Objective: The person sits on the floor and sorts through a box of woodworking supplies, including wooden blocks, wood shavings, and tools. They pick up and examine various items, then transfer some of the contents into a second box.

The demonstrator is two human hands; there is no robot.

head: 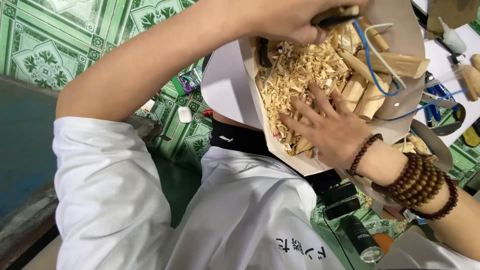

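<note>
Head view. Lying just left of the left forearm, on green patterned tile (pixel 45 55): small white rounded case (pixel 185 114), beside it a purple-and-green packet (pixel 186 82). Standing below the right wrist: black cylindrical canister (pixel 361 238). Resting at far upper right: white squeeze bottle (pixel 452 37).

Right hand (pixel 334 131): fingers spreading wide, pressing flat into pale wood shavings (pixel 295 75) heaped in a beige cardboard tray (pixel 250 75). Left hand (pixel 295 20): curling closed over the tray's upper edge, seeming to grip a dark handle; exact grasp not resolvable. Sitting just above-right of the right hand: cut wood sticks (pixel 365 90), blue wire (pixel 370 65) crossing them.
</note>
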